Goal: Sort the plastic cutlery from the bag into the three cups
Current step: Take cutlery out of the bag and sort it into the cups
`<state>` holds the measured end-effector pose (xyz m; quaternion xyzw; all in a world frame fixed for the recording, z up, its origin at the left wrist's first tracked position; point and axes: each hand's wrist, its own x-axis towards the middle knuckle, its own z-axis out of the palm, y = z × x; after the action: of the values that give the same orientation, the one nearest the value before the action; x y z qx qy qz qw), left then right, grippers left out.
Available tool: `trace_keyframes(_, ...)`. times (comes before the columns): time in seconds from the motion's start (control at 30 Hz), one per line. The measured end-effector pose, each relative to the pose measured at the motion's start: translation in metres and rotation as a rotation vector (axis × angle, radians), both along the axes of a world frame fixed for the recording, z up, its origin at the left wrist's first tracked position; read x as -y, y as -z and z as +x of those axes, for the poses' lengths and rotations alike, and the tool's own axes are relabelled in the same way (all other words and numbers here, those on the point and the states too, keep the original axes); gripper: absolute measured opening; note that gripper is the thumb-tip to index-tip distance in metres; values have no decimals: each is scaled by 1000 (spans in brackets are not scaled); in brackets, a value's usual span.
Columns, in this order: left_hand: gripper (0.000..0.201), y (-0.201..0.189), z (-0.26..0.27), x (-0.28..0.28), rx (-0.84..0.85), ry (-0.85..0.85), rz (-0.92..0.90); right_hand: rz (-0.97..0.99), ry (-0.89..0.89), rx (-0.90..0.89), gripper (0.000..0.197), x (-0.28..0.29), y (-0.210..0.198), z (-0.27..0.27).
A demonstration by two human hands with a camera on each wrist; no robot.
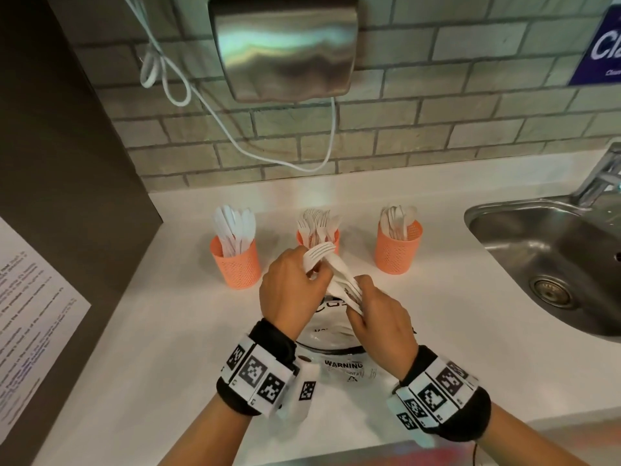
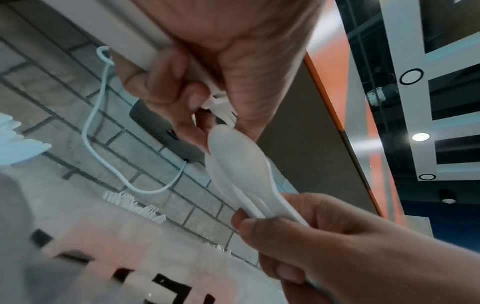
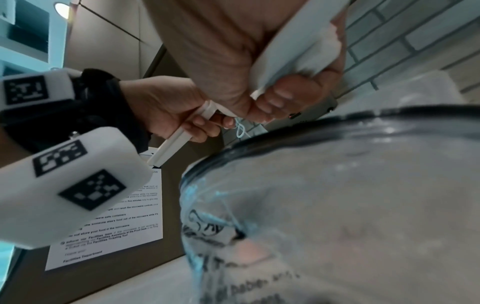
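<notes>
Three orange perforated cups stand in a row on the white counter: the left cup (image 1: pixel 237 264) holds knives, the middle cup (image 1: pixel 332 235) forks, the right cup (image 1: pixel 398 253) spoons. Just in front of the middle cup, my left hand (image 1: pixel 302 274) grips white forks (image 1: pixel 319 252) by their handles, tines pointing up. My right hand (image 1: pixel 366 297) holds a bundle of white spoons (image 2: pixel 239 164) touching the left hand's pieces. The clear printed bag (image 1: pixel 339 363) lies open on the counter under both hands; in the right wrist view the bag (image 3: pixel 337 205) fills the foreground.
A steel sink (image 1: pixel 537 257) with a faucet (image 1: pixel 601 176) lies to the right. A hand dryer (image 1: pixel 285 45) and a looped white cable (image 1: pixel 235 142) hang on the brick wall behind. A dark cabinet with a paper notice (image 1: pixel 30 314) borders the left.
</notes>
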<state>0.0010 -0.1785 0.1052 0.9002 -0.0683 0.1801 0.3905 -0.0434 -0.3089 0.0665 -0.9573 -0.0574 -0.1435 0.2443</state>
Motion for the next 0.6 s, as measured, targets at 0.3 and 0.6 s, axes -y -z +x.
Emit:
trace_keyframes(0.3,18,-3,3,-2,13,-19,77,110,-43,-62,21,2,6,-1)
trace_keyframes(0.6,10,-12,1,3,-372,156,-859,330,-166,-111,22,0,-5,-2)
